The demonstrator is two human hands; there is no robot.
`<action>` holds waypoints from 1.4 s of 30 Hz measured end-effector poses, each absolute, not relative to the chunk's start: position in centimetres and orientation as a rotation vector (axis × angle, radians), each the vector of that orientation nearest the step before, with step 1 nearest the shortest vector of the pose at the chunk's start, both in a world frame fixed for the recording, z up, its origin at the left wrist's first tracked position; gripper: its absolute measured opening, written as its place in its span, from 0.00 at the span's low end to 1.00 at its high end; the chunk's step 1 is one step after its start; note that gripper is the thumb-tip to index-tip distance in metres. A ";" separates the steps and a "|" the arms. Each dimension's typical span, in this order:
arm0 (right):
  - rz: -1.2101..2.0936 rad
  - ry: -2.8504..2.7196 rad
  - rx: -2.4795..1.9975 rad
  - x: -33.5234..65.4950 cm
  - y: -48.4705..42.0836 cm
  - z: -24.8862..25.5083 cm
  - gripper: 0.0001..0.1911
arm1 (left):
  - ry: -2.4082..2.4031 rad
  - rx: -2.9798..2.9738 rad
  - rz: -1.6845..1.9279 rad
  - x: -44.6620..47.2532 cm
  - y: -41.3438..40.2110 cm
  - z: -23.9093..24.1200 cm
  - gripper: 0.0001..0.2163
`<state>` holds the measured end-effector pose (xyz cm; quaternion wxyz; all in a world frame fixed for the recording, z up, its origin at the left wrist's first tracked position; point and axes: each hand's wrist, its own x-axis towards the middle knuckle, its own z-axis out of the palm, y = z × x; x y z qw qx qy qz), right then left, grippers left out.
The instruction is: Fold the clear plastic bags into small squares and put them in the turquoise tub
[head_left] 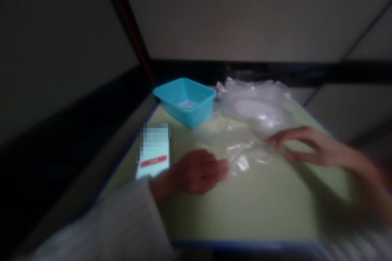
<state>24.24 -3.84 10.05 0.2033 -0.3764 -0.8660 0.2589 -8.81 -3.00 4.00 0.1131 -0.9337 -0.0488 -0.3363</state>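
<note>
A clear plastic bag (245, 157) lies flat in the middle of the pale green table (245, 208). My left hand (199, 171) rests on the table with its fingers curled, the fingertips at the bag's left edge. My right hand (301, 144) reaches in from the right, thumb and forefinger close together at the bag's right side. Motion blur hides whether either hand actually grips the plastic. Behind the bag sits a heap of more clear plastic bags (255, 104).
A turquoise plastic tub (186, 102) stands at the back left of the table with something pale inside. A phone (153, 153) with a lit screen lies near the left edge. Walls close in behind and to the left.
</note>
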 end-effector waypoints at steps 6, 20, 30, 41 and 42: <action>1.243 -2.438 -1.166 24.8 -4.2 9.9 0.14 | -0.018 -2.885 -0.679 -6.8 -4.4 3.0 0.09; 0.378 -2.291 -1.192 15.3 -5.3 4.8 0.24 | -0.781 -3.164 -1.036 -5.5 -5.8 2.9 0.10; 0.229 -2.446 -1.058 12.3 -7.3 1.3 0.31 | -0.808 -3.334 -0.596 -5.1 -5.7 1.2 0.34; 0.091 -2.460 -1.176 14.0 -7.1 -0.7 0.40 | -0.844 -3.294 -0.445 -5.4 -5.7 0.9 0.46; 0.074 -2.462 -1.195 14.3 -7.1 -0.7 0.40 | -0.848 -3.291 -0.431 -5.5 -5.7 0.8 0.48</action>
